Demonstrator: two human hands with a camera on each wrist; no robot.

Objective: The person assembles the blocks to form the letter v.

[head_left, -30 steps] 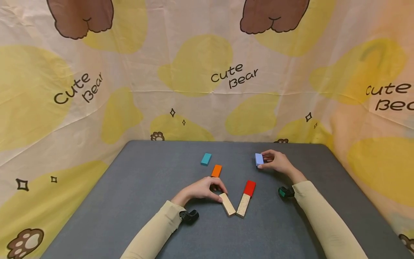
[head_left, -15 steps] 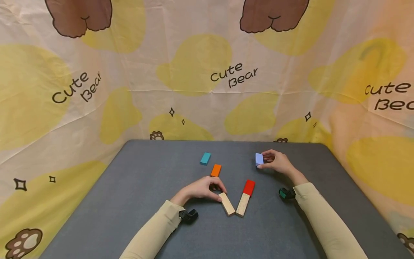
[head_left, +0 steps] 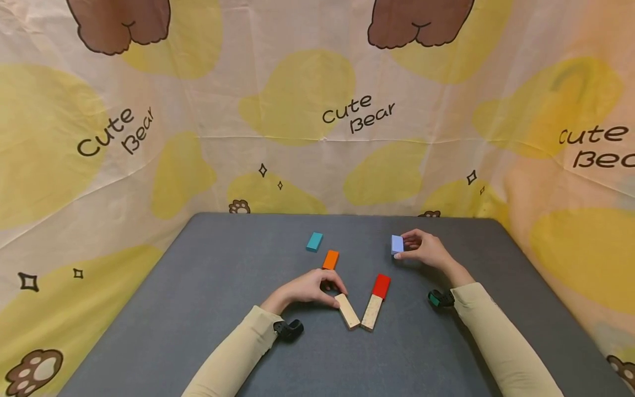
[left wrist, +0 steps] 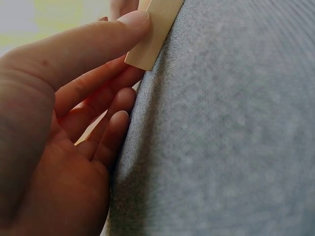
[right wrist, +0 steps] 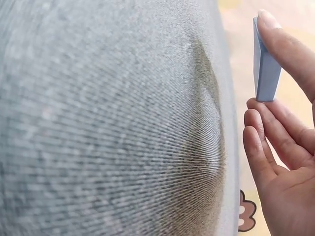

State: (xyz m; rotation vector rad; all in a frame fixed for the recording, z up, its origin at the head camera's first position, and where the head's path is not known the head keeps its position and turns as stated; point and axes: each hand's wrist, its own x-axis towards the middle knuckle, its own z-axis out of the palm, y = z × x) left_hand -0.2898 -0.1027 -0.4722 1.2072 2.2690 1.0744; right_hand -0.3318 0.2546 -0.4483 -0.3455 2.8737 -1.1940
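My left hand [head_left: 313,286] pinches the upper end of a plain wooden block [head_left: 348,312] lying slantwise on the table. In the left wrist view the thumb presses on the face of that wooden block [left wrist: 157,34]. Beside it lies a speckled wooden block [head_left: 372,312]; their near ends almost meet, forming a V. A red block [head_left: 381,286] adjoins the far end of the speckled one. Farther right, my right hand [head_left: 425,251] holds a light blue block [head_left: 397,244] between thumb and fingers. The right wrist view shows this blue block [right wrist: 268,73] raised off the table.
An orange block [head_left: 331,259] lies just beyond my left hand, and a teal block [head_left: 315,241] farther back. All rest on a grey table [head_left: 238,264]. Behind the table's far edge hangs a patterned cloth [head_left: 292,99].
Both hands keep their grips and stay nearly in place. The whole head view has shifted very slightly.
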